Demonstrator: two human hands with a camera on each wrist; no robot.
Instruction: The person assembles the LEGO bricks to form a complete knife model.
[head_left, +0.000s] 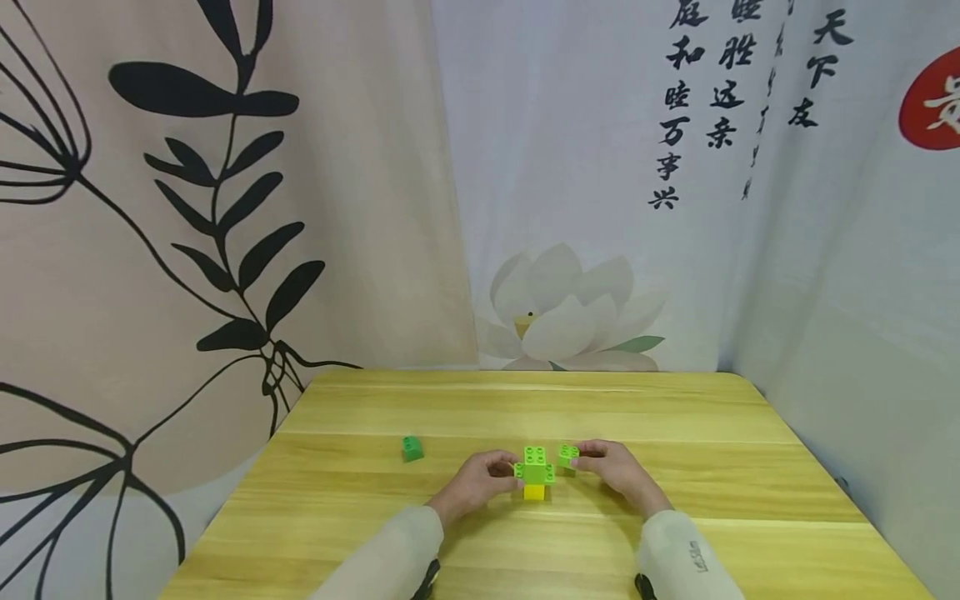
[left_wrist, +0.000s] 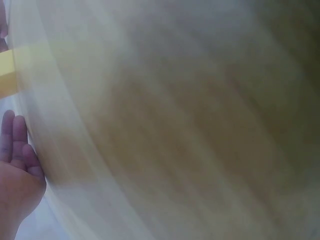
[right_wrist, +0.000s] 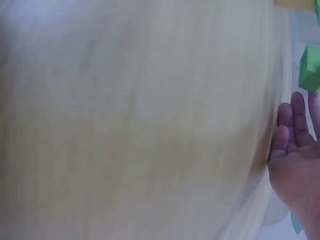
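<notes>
Technician: Report the location of the block assembly.

Operator: In my head view, I locate it at the lower centre of the frame, upright on the bench. Light-green bricks form the upper section; a yellow brick forms the base.

Technician: State the condition of the left hand.

Operator: I read it left of the assembly, thumb and fingers pinching the assembly's left end. In my left wrist view, its remaining fingers appear at the left edge.

Technician: And the right hand?

Operator: I read it pinching a loose light-green brick between thumb and fingers, just right of the assembly and apart from it. I cannot tell whether that brick touches the bench. My right wrist view shows a green block at the right edge, above the fingers.

Technician: List remaining parts.

Operator: I note a darker green brick left of centre in the head view, well apart from both hands.
</notes>
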